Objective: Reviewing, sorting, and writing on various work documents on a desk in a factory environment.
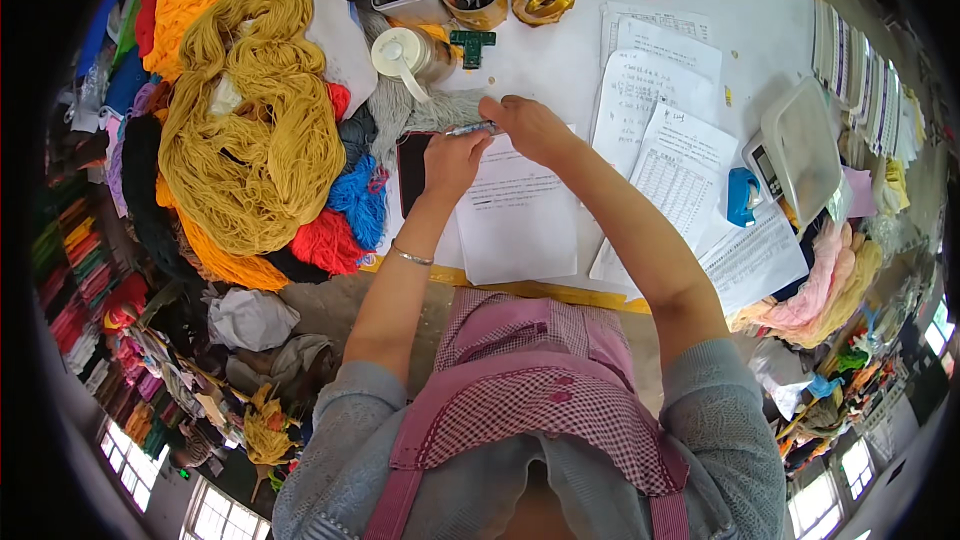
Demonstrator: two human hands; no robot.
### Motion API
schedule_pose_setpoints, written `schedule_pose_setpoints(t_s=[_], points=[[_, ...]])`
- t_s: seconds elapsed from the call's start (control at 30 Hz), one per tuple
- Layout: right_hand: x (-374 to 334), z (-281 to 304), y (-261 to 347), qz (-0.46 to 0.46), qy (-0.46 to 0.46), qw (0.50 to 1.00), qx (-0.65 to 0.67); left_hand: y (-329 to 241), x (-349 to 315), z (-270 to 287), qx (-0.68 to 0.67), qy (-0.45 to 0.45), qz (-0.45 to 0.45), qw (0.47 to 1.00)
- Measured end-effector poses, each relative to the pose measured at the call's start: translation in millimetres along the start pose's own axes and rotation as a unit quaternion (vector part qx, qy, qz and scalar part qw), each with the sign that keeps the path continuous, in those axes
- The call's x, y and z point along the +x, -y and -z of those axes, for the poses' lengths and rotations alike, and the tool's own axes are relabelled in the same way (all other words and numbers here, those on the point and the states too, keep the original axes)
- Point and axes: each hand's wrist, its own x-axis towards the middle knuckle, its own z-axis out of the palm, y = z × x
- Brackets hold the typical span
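A slim pen (470,128) lies level between my two hands above the top edge of a printed sheet (520,230). My left hand (455,162) is closed around one end of it. The fingers of my right hand (532,128) pinch the other end. Partly under my left hand is a dark, phone-like flat object (410,175) with a reddish edge. Grey yarn (400,115) spreads just beyond my left hand. A lidded jar (408,55) with a white top stands farther back.
A big mustard yarn skein (250,130) and red and blue skeins (358,202) crowd the left. Tool-filled cups (475,0) stand at the back. At right are several papers (660,165), a blue tape dispenser (742,197) and a scale with a clear tray (800,145).
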Motion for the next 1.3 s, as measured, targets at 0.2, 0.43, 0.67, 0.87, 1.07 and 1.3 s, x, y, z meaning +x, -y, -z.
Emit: schedule_pose_setpoints(t_s=[0.2, 0.43, 0.67, 0.87, 1.07, 1.3], points=[[3, 2, -5, -0.002, 0.016, 1.0, -0.004, -7, 6, 4, 0.027, 0.029, -0.01, 0.999], [6, 3, -3, 0.0, 0.008, 1.0, -0.021, -10, 11, 8, 0.035, 0.035, 0.013, 0.999], [5, 0, -12, -0.008, -0.011, 0.999, -0.036, -8, 12, 6, -0.003, 0.005, -0.01, 1.0], [1, 0, -17, -0.012, 0.008, 0.999, -0.041, -7, 9, 4, 0.003, 0.038, -0.01, 0.999], [2, 2, -14, 0.007, 0.028, 0.997, -0.066, -6, 8, -1, -0.011, 0.035, 0.013, 0.999], [3, -4, -21, 0.009, 0.04, 0.999, -0.008, -6, 7, -7, -0.032, 0.012, 0.008, 0.999]])
